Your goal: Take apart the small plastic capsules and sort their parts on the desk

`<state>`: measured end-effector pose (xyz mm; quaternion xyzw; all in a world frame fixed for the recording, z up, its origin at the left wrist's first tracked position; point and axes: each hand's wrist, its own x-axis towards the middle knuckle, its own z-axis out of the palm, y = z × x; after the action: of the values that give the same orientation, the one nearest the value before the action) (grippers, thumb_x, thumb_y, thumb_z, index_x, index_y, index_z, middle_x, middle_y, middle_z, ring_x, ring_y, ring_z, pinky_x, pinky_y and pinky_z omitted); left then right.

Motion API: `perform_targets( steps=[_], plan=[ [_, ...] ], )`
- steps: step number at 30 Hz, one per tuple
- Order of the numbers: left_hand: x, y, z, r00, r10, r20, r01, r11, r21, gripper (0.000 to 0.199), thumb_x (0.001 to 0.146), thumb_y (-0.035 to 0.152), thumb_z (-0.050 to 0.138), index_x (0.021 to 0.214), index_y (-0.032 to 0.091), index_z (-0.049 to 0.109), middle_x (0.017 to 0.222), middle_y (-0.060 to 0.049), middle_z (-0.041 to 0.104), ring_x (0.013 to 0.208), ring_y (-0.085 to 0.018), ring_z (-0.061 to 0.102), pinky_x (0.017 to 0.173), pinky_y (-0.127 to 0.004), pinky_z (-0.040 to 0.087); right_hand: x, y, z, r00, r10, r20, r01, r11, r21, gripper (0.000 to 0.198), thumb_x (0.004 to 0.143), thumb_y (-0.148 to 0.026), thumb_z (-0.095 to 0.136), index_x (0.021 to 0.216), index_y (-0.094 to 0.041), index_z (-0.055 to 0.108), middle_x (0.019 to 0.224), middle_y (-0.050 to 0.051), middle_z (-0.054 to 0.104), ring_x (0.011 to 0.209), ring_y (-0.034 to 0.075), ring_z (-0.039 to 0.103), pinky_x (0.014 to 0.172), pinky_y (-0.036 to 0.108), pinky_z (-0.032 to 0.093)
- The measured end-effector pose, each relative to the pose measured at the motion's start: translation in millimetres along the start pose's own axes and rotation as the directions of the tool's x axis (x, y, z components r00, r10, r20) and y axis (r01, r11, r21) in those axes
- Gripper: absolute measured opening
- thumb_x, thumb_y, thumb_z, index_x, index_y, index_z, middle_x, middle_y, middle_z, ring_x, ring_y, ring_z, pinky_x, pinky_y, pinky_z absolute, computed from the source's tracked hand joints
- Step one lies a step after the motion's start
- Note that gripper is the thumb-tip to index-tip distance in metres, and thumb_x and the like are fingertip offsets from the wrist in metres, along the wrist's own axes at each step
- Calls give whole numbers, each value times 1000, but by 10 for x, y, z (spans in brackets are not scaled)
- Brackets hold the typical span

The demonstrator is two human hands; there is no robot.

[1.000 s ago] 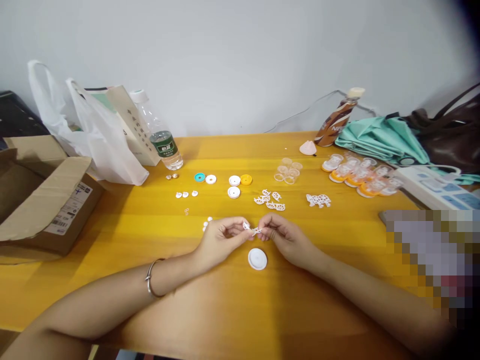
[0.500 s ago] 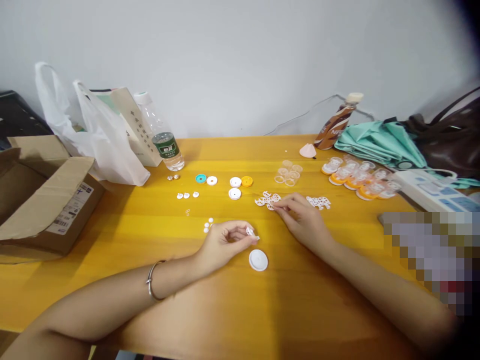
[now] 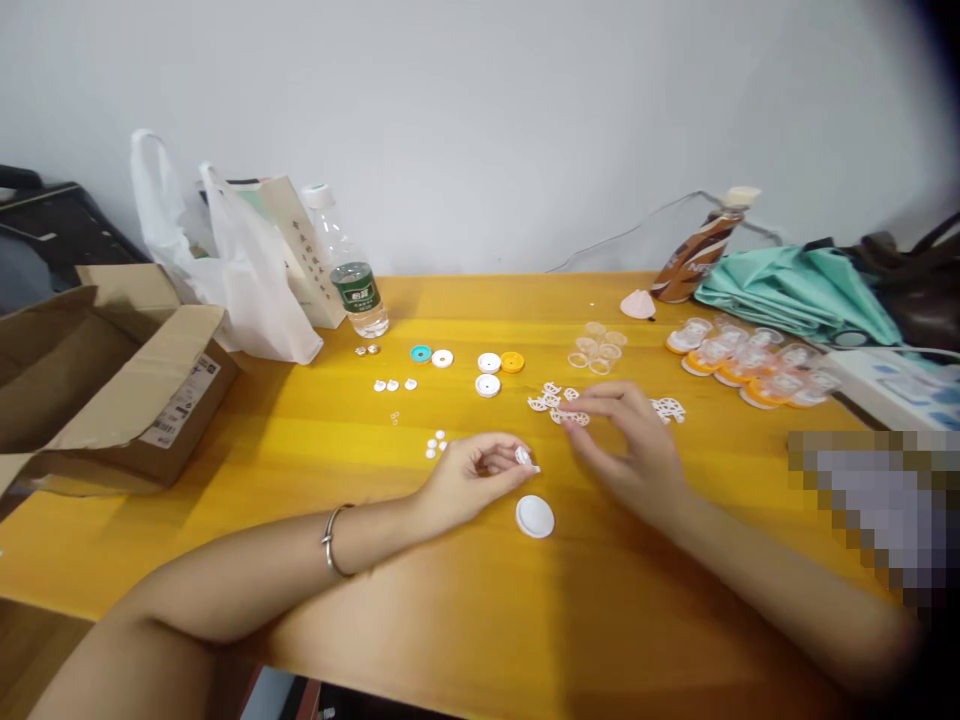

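Observation:
My left hand [image 3: 480, 475] is closed in a pinch on a small white plastic part [image 3: 524, 457], held just above the table. Much of that part is hidden by the fingers. Below it lies a round white disc [image 3: 535, 517] with a raised rim. My right hand [image 3: 634, 450] is open, thumb and index finger apart, with the tips at the near edge of a pile of white openwork plastic pieces [image 3: 550, 400]. More such white pieces [image 3: 667, 410] lie behind that hand. Several small white discs [image 3: 436, 443] sit beyond my left wrist.
Farther back are a blue ring [image 3: 421, 354], white rings [image 3: 489, 363], an orange ring [image 3: 512, 362] and clear cups [image 3: 597, 347]. Orange-and-white assembled pieces [image 3: 750, 360] stand at right. A cardboard box [image 3: 180, 400], plastic bag [image 3: 259, 290] and water bottle [image 3: 356, 290] occupy the left.
The whole view has shifted, so the table things appear farther right. My right thumb and index finger have spread apart at the pile. My left hand keeps its pinch.

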<state>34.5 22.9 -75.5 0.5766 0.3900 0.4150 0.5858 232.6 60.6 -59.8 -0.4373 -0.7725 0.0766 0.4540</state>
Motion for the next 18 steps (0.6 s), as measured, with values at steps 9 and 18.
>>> perform_targets(
  steps=[9,18],
  plan=[
    [122,60,149,998,59,7,-60,986,156,17,72,26,63,86,16,60,84,-4,66,76,-15,62,74,-28,50,-19,-1576,643,676,-563,475,645,764,-13,31,84,-22,45,113,-11,50,108,13,58,93,22,53,81,38,39],
    [70,42,72,993,115,-39,-101,961,257,22,74,28,62,93,16,61,87,-9,66,79,-19,63,75,-33,51,-1,-1322,795,777,-470,419,483,872,84,17,81,-16,51,91,-26,60,80,2,65,84,21,57,85,43,42]
  ],
)
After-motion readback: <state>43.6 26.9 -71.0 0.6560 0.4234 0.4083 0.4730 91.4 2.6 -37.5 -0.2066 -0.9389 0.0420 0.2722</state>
